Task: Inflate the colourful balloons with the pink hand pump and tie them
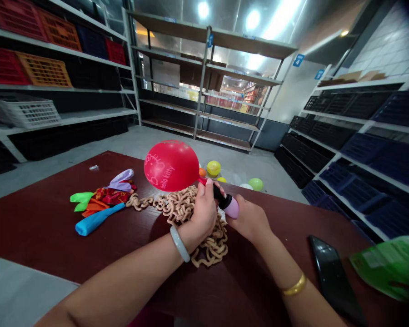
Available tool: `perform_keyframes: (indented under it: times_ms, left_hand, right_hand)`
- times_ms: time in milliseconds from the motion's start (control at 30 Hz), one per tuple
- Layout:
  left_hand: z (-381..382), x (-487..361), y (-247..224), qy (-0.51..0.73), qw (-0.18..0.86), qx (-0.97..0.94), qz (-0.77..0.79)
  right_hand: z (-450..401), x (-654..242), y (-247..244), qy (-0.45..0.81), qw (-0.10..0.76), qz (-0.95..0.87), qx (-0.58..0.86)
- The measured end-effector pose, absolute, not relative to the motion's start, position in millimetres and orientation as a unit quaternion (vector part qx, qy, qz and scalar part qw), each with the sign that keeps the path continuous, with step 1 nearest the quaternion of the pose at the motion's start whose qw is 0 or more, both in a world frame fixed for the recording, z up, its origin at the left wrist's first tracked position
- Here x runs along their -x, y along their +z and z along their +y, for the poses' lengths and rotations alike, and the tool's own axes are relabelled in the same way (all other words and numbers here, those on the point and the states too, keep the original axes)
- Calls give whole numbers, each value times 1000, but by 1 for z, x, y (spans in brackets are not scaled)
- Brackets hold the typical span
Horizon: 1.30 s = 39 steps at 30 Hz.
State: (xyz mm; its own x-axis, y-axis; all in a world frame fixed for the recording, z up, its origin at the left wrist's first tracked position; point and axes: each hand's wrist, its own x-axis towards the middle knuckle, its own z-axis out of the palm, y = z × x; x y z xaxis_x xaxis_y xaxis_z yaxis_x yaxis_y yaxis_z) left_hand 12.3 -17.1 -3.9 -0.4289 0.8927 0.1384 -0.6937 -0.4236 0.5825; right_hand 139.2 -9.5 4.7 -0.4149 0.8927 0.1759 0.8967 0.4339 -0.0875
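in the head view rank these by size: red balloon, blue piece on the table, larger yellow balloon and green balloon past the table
1. Red balloon
2. Blue piece
3. Larger yellow balloon and green balloon: too alike to rank

The person's bare left forearm (126, 281) slants up from the lower left and the right forearm (282, 261) from the lower right, converging near the centre. The left hand (204, 209) is curled into a grip; the right hand (251, 218) closes likewise, just beside it.
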Motion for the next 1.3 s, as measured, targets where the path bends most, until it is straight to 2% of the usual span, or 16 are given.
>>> perform_keyframes:
  times_ms: [433,667,833,933,1300]
  left_hand:
    - [15,77,26,868,414,-141,234]
    - [10,41,7,852,439,-185,216]
    - [-9,-3,-7,809,510,-203,211]
    - [-18,-12,-5,802,510,-217,220]
    - [9,67,26,854,419,-179,252]
  right_hand:
    - [19,-163,4,-10,44,-839,543]
    - [15,-165,7,-49,33,-843,535]
    - [1,-150,5,-25,61,-840,538]
    - [-5,-144,5,-8,78,-841,535]
    - [19,-165,0,8,84,-846,527]
